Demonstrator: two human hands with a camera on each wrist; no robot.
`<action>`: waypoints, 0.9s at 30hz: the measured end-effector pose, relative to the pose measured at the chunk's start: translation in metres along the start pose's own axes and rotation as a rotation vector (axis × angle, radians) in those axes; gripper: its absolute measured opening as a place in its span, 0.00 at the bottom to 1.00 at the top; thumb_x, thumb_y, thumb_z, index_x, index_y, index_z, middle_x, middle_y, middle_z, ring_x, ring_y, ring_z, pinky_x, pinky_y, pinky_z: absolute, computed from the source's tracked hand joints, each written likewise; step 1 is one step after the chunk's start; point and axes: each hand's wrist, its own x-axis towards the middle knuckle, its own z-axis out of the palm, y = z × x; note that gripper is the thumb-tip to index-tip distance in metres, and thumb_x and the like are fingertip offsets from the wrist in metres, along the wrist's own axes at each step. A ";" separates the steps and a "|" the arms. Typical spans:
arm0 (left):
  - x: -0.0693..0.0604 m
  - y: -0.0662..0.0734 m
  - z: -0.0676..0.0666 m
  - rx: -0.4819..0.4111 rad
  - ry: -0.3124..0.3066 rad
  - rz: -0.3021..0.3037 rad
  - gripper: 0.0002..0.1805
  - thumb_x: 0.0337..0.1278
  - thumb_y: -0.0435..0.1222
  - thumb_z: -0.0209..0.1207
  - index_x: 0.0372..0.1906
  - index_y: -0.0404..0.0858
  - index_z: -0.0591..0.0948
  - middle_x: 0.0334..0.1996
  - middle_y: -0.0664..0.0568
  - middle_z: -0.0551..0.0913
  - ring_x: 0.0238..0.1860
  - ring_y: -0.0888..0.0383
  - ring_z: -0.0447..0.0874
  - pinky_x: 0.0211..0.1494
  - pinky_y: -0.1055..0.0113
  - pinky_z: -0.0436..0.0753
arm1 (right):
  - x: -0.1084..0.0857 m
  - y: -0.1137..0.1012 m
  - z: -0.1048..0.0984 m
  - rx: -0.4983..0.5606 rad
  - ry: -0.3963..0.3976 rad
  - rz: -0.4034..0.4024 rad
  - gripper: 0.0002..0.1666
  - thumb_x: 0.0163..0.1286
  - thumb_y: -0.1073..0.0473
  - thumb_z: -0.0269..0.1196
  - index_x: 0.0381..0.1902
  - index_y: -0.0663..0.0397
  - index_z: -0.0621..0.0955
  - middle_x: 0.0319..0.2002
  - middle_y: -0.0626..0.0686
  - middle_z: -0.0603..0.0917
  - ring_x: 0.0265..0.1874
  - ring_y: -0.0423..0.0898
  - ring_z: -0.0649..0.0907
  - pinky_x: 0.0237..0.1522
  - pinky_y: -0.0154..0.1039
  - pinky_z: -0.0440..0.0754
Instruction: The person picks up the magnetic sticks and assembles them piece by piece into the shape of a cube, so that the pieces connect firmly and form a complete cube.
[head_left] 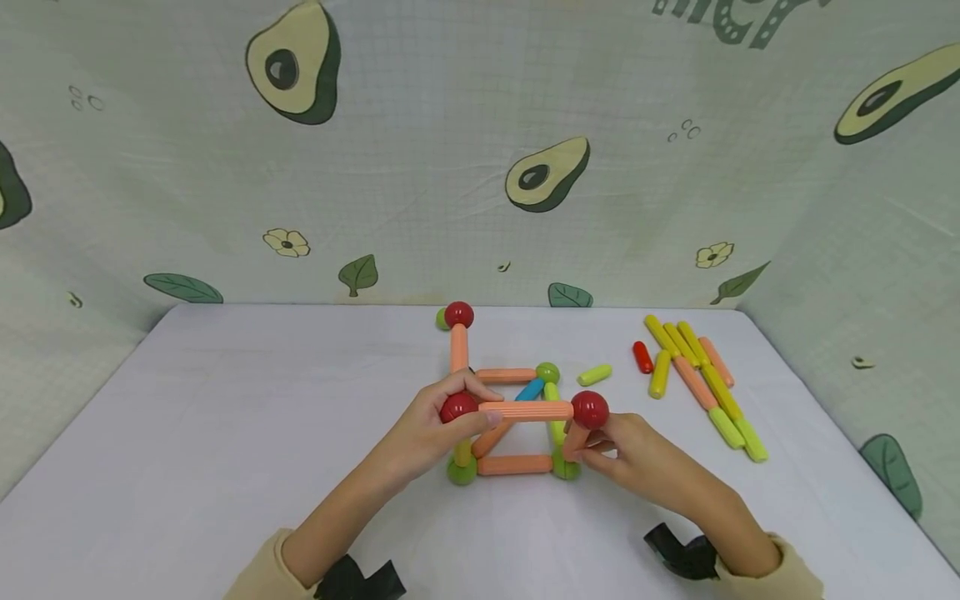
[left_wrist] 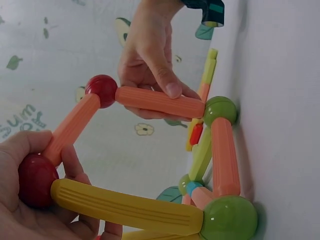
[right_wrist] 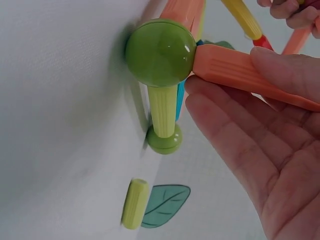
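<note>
A frame of toy building rods and balls stands on the white table. My left hand (head_left: 415, 435) grips a red ball (head_left: 459, 407) at its upper front left, thumb along a level orange rod (head_left: 531, 411). That rod reaches a second red ball (head_left: 591, 410) on the right. Below it, my right hand (head_left: 639, 454) pinches an upright orange rod (left_wrist: 147, 100) between thumb and fingers. This rod's lower end meets a green ball (right_wrist: 160, 52). A yellow rod (left_wrist: 127, 207) links the left red ball to another green ball (left_wrist: 229, 225). My left hand partly hides the frame's back left.
At the back left, an orange rod (head_left: 459, 346) rises to a red ball (head_left: 459, 315). A short light green rod (head_left: 595, 375) lies right of the frame. Farther right lie a red rod (head_left: 642, 357) and several yellow, orange and green rods (head_left: 693, 382). Printed cloth (head_left: 420, 183) hangs behind.
</note>
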 end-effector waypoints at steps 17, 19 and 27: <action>-0.006 0.006 -0.030 0.126 -0.100 -0.004 0.17 0.75 0.42 0.62 0.61 0.39 0.82 0.59 0.44 0.82 0.56 0.48 0.77 0.58 0.53 0.79 | -0.003 0.007 -0.009 -0.045 -0.009 0.102 0.16 0.70 0.64 0.72 0.54 0.60 0.83 0.45 0.49 0.89 0.46 0.50 0.89 0.48 0.47 0.90; -0.006 0.006 -0.035 0.150 -0.117 0.015 0.17 0.76 0.42 0.61 0.61 0.40 0.83 0.59 0.46 0.83 0.58 0.48 0.77 0.62 0.50 0.78 | -0.005 0.012 -0.014 -0.062 0.013 0.107 0.21 0.69 0.66 0.72 0.58 0.63 0.81 0.46 0.52 0.90 0.46 0.52 0.89 0.48 0.48 0.90; -0.005 0.003 -0.036 0.183 -0.137 0.048 0.16 0.76 0.43 0.62 0.60 0.40 0.85 0.51 0.51 0.84 0.54 0.47 0.76 0.57 0.55 0.76 | -0.008 0.039 -0.029 -0.136 0.178 0.194 0.15 0.71 0.65 0.71 0.53 0.63 0.83 0.48 0.57 0.89 0.46 0.54 0.88 0.47 0.50 0.90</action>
